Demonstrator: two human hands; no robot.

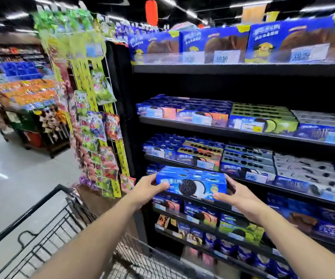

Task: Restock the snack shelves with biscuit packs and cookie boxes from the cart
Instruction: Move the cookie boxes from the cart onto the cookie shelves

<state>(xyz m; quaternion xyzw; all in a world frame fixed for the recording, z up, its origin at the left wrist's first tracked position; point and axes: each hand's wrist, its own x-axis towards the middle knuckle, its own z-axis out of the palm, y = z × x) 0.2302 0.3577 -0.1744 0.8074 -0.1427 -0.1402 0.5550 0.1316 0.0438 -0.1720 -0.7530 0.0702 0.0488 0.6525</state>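
Low at the left a wire cart (42, 202) stands by open aisle floor (21, 178), then the left hand (148, 188) grips one end of a level blue cookie box (190, 184), the right hand (237, 195) grips the other, just before a stocked shelf edge (295, 193).

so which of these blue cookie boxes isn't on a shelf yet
The blue box with the large dark cookie on its front: the left hand and right hand grip its ends before the shelves. The others sit on shelves.
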